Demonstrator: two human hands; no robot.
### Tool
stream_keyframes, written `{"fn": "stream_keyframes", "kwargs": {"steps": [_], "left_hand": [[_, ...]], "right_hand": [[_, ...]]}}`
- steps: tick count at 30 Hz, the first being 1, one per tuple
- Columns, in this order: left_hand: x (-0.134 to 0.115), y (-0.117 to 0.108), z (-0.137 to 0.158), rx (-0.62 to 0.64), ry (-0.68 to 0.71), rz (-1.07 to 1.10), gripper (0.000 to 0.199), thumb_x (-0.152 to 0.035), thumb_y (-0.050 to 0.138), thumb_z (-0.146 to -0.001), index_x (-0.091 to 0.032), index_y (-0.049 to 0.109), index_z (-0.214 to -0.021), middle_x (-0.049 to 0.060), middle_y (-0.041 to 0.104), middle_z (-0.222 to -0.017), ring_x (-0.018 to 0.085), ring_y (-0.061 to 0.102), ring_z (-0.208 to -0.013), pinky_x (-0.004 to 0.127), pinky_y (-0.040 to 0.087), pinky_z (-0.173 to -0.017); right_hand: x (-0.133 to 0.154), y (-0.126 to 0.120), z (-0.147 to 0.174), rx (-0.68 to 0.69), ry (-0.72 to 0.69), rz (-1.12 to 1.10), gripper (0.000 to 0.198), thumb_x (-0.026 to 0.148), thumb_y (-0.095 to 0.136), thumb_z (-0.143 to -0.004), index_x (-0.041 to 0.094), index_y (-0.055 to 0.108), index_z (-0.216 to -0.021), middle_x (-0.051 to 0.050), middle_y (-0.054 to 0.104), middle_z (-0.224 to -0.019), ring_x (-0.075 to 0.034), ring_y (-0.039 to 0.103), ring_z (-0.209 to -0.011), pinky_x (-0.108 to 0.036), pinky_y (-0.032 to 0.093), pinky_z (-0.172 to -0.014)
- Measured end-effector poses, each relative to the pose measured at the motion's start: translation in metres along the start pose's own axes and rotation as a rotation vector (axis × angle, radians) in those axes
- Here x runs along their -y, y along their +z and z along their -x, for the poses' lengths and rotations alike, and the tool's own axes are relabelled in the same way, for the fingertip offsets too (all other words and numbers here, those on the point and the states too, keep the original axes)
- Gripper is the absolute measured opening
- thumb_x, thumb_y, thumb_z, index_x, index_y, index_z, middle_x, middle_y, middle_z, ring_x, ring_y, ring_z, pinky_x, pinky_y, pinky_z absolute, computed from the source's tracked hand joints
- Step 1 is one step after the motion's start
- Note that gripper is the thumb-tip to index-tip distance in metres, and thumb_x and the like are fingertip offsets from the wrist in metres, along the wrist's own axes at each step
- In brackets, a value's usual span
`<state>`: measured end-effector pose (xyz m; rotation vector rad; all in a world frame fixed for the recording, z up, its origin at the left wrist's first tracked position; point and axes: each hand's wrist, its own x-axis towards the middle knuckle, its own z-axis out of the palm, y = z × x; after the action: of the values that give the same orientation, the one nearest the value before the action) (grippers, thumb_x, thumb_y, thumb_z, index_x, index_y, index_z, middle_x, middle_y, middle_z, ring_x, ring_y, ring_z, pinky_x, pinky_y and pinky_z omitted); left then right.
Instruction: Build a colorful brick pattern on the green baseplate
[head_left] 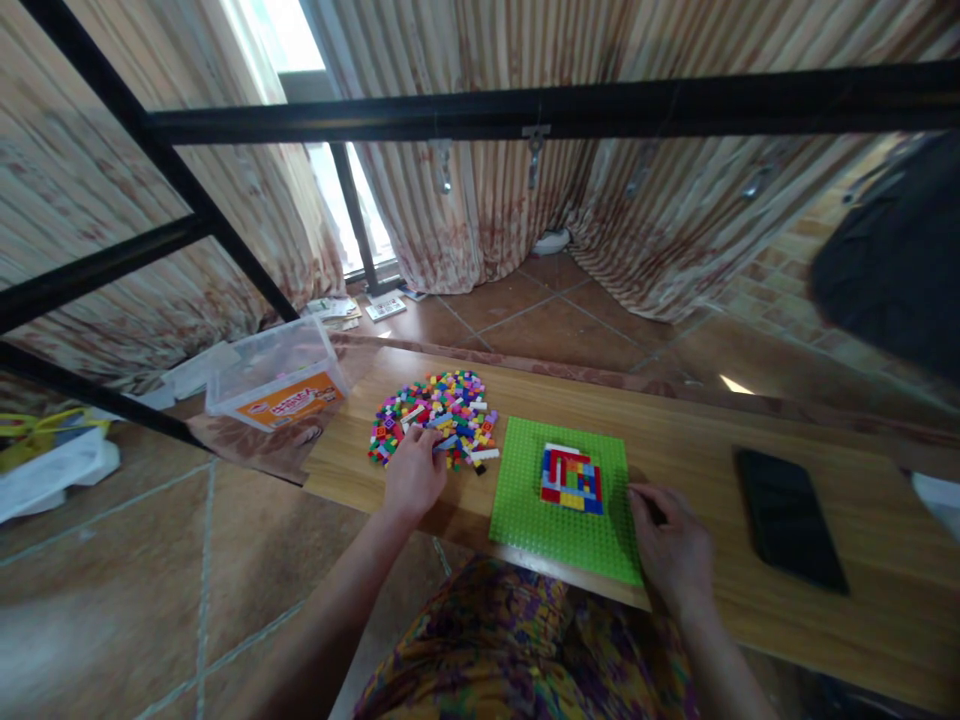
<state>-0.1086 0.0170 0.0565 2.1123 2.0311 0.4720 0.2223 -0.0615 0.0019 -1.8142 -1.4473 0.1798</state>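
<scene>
My left hand (416, 470) reaches into a pile of small colourful building bricks (465, 400). Its fingers are closed, with a light blue brick (448, 442) at the fingertips. Right of the pile lies a green studded baseplate (519, 500). On it sits a low block of red, blue, yellow and white bricks (571, 480), fitted together roughly in a square. My right hand (671, 535) rests at the baseplate's right edge, fingers curled together and fingertips beside the edge. What it holds, if anything, is hidden.
A black phone (791, 520) lies on the wooden table (690, 440) to the right. Behind the pile's left side stands a clear plastic box (281, 365) with an orange label. Dark metal bars (480, 118) cross in front of the curtains (480, 210).
</scene>
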Motion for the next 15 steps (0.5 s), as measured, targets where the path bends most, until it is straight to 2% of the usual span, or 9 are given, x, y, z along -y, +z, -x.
{"fn": "stream_keyframes", "kwargs": {"steps": [5,8,12,15], "left_hand": [[-0.004,0.001,-0.001,0.054,-0.019,-0.043,0.017,-0.021,0.049,-0.09,-0.018,0.065,-0.097,0.01,0.061,-0.105,0.023,0.063,-0.091,0.033,0.049,-0.078],[-0.003,0.0,-0.003,0.039,-0.052,-0.001,0.017,-0.02,0.048,-0.09,-0.018,0.064,-0.096,0.011,0.063,-0.104,0.022,0.063,-0.088,0.032,0.047,-0.076],[-0.006,-0.005,-0.004,0.039,-0.089,0.289,0.014,-0.023,0.052,-0.088,-0.018,0.064,-0.092,0.006,0.068,-0.09,0.019,0.062,-0.08,0.03,0.046,-0.072],[-0.023,-0.004,0.002,0.125,-0.066,0.603,0.015,-0.027,0.054,-0.085,-0.018,0.066,-0.086,0.002,0.067,-0.079,0.016,0.061,-0.072,0.026,0.045,-0.067]], "right_hand": [[0.0,0.0,0.0,0.007,0.002,0.005,0.035,0.047,0.048,-0.089,0.018,0.068,-0.088,-0.01,0.069,-0.092,-0.023,0.064,-0.085,-0.036,0.049,-0.078],[-0.001,0.001,0.0,0.004,0.001,-0.001,0.035,0.047,0.048,-0.089,0.018,0.068,-0.088,-0.01,0.069,-0.091,-0.023,0.064,-0.085,-0.036,0.05,-0.076],[-0.002,0.003,0.0,0.004,-0.002,-0.008,0.035,0.047,0.049,-0.089,0.019,0.069,-0.088,-0.01,0.069,-0.091,-0.023,0.064,-0.084,-0.036,0.05,-0.077],[-0.002,0.004,-0.001,-0.004,-0.001,-0.026,0.034,0.047,0.049,-0.09,0.019,0.069,-0.087,-0.009,0.069,-0.09,-0.022,0.064,-0.083,-0.036,0.05,-0.077]]}}
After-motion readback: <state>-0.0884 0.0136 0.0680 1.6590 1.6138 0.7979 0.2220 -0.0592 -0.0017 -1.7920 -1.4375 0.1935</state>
